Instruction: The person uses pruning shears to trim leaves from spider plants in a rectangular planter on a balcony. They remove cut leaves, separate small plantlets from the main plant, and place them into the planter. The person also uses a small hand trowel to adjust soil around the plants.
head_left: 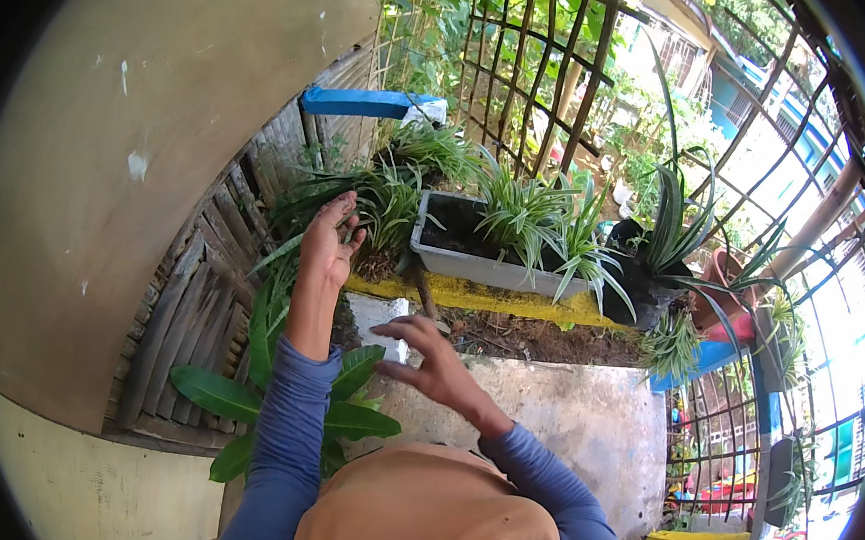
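My left hand (329,240) is raised beside a spider plant (392,205) with striped leaves, at the left end of the planter. Its fingers are loosely bent and apart, and I see nothing held in them; whether they touch the leaves I cannot tell. Lower and to the right, my right hand (433,363) hovers over a white-topped block (376,326), thumb and fingers spread with nothing between them. A long grey planter box (498,270) stands ahead, with dark soil showing at its left end and striped spider plants (526,221) growing from its middle and right.
A wooden slatted panel (188,323) and a plain wall (150,150) close off the left. Broad-leaved plant (218,394) leaves spread beside my left forearm. Yellow edging (535,305) runs below the planter. A black plant bag (637,284) and brown pot (720,285) stand right, before a lattice fence (537,67).
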`<action>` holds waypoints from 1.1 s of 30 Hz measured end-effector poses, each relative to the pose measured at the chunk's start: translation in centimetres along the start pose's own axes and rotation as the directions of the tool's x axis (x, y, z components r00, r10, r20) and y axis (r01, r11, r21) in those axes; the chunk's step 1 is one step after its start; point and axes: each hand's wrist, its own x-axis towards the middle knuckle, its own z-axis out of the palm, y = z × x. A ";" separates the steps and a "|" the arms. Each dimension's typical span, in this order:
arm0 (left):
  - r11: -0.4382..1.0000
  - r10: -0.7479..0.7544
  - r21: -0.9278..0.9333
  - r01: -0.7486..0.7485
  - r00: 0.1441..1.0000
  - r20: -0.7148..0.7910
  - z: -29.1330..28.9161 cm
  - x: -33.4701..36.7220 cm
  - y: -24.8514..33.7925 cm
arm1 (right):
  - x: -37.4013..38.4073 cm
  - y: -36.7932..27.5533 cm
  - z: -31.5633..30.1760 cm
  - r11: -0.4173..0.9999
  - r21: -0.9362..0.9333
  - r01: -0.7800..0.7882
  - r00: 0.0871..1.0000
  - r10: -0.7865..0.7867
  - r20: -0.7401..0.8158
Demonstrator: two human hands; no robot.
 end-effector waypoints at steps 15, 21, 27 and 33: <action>0.565 -0.060 0.748 -0.347 0.888 0.456 9.2 15.5 -6.7 | 10.6 2.6 -16.8 0.573 -0.755 -0.318 0.857 -0.167 -0.487; 0.236 -0.411 0.811 -0.535 0.701 0.583 11.1 21.1 -8.0 | 18.7 9.6 -14.6 0.118 -0.987 -0.112 0.984 0.152 -0.094; 0.229 -0.545 0.752 -0.618 0.559 0.625 10.7 24.4 -8.7 | 15.5 11.5 -18.9 -0.122 -0.903 -0.412 0.847 0.315 -0.429; 0.260 -0.523 0.658 -0.707 0.470 0.711 13.2 23.7 -8.6 | 10.7 9.5 -14.8 0.060 -0.817 -0.573 0.807 0.212 -0.551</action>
